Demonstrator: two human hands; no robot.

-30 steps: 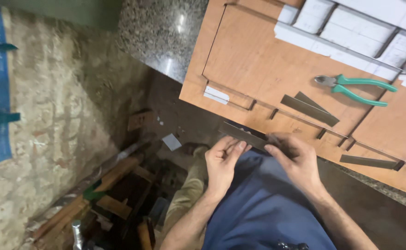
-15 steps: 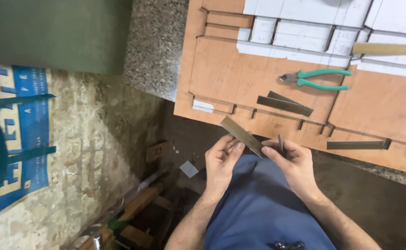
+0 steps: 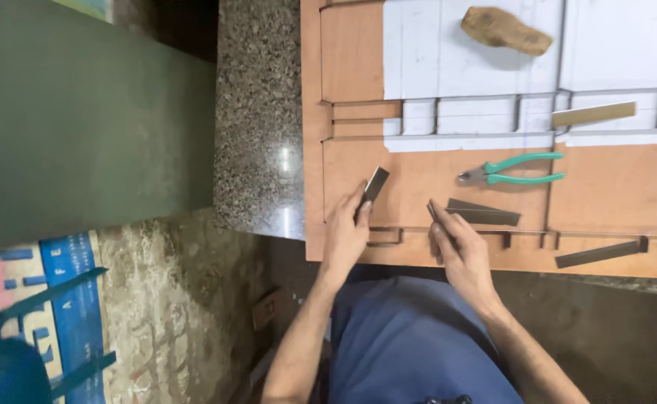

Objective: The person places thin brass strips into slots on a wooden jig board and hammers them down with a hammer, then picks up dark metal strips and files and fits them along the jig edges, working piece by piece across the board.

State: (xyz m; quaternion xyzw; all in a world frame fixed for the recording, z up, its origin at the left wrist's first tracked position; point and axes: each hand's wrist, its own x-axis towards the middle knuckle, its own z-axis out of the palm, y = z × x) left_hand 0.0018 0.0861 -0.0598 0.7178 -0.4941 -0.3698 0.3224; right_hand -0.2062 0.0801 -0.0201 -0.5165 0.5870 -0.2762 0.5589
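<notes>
1. A short dark metal strip is pinched between the thumb and fingers of the left hand, the grip narrow and closed on the strip's lower end. The strip is held tilted, its upper end raised above the wooden board.

2. Half a second earlier the same strip was held between both hands, above the lap and just short of the board's near edge; it is now held by the left hand alone, over the board's near left part.

3. The right hand has been parted from the left and is laid on the board's near edge. Its fingers are curled around a thin dark tool, of which only the tip can be seen, so its kind cannot be told.

4. Just beyond the right hand's fingertips, two dark metal strips are seen lying flat on the board, overlapping each other.

5. Green-handled pliers are lying beyond those strips, handles pointing right; their position relative to the strips is unchanged from the earlier frame.

6. Another dark strip is lying along the board's near right edge, and a brass-coloured strip lies farther off beside the white panel.

7. A brown wooden block is resting on the white panel.

8. The board is supported on a speckled granite counter.
</notes>
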